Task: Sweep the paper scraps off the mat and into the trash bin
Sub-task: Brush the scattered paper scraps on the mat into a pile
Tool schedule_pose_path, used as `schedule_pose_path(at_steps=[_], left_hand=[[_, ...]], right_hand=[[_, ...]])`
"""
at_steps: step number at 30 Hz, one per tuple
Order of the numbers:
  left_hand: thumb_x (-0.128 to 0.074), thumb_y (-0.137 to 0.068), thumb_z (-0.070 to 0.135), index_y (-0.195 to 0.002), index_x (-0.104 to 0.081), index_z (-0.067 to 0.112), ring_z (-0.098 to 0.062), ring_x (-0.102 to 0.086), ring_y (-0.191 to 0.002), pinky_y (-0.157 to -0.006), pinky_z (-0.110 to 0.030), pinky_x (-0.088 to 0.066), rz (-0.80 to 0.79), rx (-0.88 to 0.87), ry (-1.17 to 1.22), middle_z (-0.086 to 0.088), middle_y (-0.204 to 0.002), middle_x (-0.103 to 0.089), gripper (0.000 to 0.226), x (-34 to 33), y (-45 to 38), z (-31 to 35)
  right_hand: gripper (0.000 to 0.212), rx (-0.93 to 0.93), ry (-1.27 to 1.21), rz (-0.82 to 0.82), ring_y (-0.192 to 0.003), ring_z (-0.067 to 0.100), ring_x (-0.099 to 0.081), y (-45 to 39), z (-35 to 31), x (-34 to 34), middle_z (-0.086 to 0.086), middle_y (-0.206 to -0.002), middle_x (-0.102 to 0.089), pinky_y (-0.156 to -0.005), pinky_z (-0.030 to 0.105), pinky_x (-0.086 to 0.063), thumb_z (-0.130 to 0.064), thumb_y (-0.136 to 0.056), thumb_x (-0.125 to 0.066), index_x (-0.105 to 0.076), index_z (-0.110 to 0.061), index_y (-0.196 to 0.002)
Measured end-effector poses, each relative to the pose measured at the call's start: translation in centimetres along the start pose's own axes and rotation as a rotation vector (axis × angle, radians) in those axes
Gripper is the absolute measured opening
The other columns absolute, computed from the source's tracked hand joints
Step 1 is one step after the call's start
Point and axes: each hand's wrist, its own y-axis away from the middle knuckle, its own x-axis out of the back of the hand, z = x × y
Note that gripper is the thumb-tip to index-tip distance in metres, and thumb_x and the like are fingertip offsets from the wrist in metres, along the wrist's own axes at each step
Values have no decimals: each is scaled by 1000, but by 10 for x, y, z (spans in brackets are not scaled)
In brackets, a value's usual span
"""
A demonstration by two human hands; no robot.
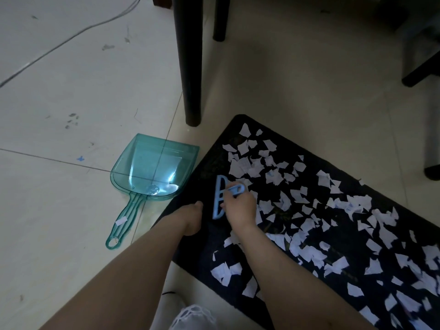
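A dark mat (202, 256) lies on the tiled floor, strewn with several white paper scraps (307, 225). My right hand (239, 208) is shut on a small light-blue hand brush (220, 198), held at the mat's left end. My left hand (190, 220) rests on the mat's left edge beside the brush, fingers curled under; it holds nothing that I can see. A clear teal dustpan (152, 170) lies on the floor just left of the mat, its mouth facing the mat. One scrap (121, 221) lies next to the dustpan's handle. No trash bin is in view.
Two black furniture legs (189, 60) stand just beyond the mat's far corner. More dark furniture (421, 65) is at the upper right. A thin cable (71, 36) runs across the pale floor tiles at the upper left. White cloth (190, 317) shows at the bottom edge.
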Motion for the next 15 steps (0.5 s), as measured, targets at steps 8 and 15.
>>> schedule_pose_path(at_steps=[8, 15], left_hand=[[-42, -89, 0, -131, -37, 1, -32, -55, -119, -94, -36, -45, 27, 16, -44, -18, -130, -53, 42, 2, -7, 1], [-42, -90, 1, -131, -36, -1, -33, -53, -122, -98, -37, -43, 23, 32, -37, -20, -133, -51, 41, 3, -4, 6]], right_hand=[[17, -44, -2, 580, -69, 24, -61, -6, 9, 61, 8, -83, -61, -54, 25, -45, -25, -96, -44, -50, -17, -83], [12, 62, 64, -65, -66, 14, -58, 12, -1, 17, -3, -73, -61, -63, 32, -51, -10, -91, -51, -59, -18, -88]])
